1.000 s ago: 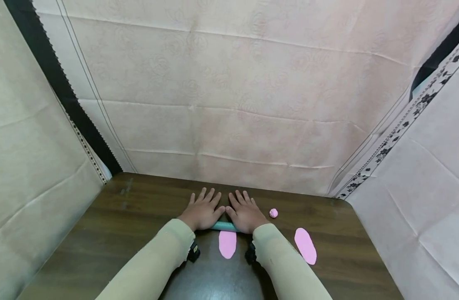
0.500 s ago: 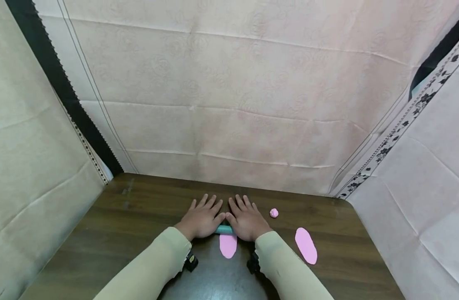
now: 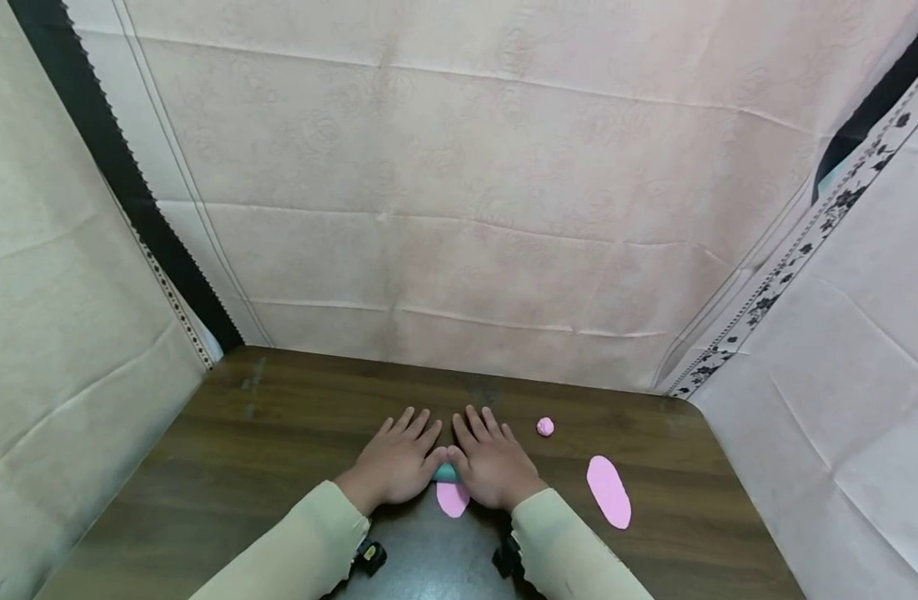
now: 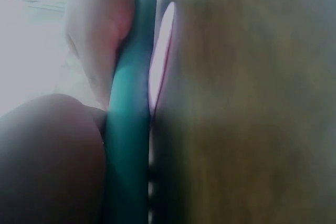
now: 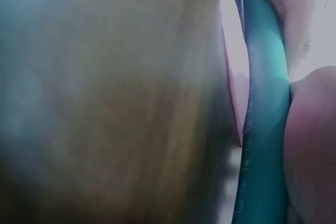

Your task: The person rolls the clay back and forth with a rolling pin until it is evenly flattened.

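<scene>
A teal rolling pin [image 3: 445, 473] lies crosswise under both palms, and only its middle shows between the thumbs in the head view. My left hand [image 3: 398, 461] rests on its left part with straight, spread fingers. On its right part presses my right hand [image 3: 493, 463], fingers likewise straight, the thumbs meeting or nearly so. Beneath the pin, a flat pink piece of dough or clay [image 3: 453, 500] sticks out towards me; its far part is hidden. Both wrist views show the pin's smooth side [image 4: 128, 114] running along the pink sheet's edge [image 5: 236, 66].
Right of the hands lie a small pink ball [image 3: 544, 427] and a second flat pink oval [image 3: 609, 492]. The brown wooden table [image 3: 278, 467] is enclosed at the back and both sides by pale cloth [image 3: 459, 208].
Both hands and the rolling pin have moved towards me over the pink piece. Less of the piece shows in front of the pin, and less of the pin shows between the hands.
</scene>
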Demonstrator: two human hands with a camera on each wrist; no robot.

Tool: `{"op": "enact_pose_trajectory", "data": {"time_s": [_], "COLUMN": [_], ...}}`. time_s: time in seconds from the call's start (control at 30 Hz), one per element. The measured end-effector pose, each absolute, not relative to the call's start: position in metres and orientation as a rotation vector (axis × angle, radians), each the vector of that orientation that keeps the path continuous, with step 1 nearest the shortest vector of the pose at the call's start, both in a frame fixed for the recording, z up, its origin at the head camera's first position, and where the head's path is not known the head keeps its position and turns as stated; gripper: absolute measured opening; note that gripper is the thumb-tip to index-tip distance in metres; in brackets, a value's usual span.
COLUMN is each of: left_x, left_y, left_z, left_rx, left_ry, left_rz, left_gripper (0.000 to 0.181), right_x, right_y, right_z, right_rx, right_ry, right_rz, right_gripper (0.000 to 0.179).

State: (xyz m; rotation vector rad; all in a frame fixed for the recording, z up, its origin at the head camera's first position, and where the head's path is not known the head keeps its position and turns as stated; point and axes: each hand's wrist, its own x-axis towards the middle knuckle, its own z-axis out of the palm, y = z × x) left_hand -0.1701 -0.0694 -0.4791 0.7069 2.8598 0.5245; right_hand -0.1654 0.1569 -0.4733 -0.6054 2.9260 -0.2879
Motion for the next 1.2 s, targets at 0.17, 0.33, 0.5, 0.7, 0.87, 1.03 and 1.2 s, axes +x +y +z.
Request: {"op": "enact_pose_trajectory", "data": {"time_s": [0.17,0.33,0.5,0.7,0.87,1.03,1.2], "left_x": [-0.161,-0.149,-0.136,-0.123,-0.111,-0.097,-0.085], "left_y": [-0.072,-0.073,-0.075,-0.079,-0.081,-0.083,-0.084], "left_z": [-0.479,-0.478,-0.478,-0.481,-0.479,-0.476,-0.475], "left_rx": [0.744,0.776,0.804,0.859,0.907,0.935,0.934], "left_ry": [2.877,2.866,2.851,2.846,2.851,2.861,2.858], "left_rz": [0.515,0.523,0.536,0.521,0.504,0.493,0.463], "left_gripper": [0.073,0.07,0.068,0.073,0.079,0.084,0.091], "right_x": [-0.155,-0.145,-0.132,-0.116,-0.104,-0.092,-0.082], "right_y": [0.155,0.155,0.154,0.153,0.152,0.152,0.152], "right_z": [-0.473,-0.476,-0.476,-0.474,-0.473,-0.475,-0.476], "right_rx": [-0.619,-0.62,-0.62,-0.65,-0.686,-0.723,-0.74], "right_ry": [2.93,2.945,2.952,2.949,2.962,2.989,3.01], "right_rz": [-0.299,-0.291,-0.295,-0.287,-0.266,-0.222,-0.186], "right_gripper": [0.07,0.072,0.07,0.069,0.07,0.071,0.072]}}
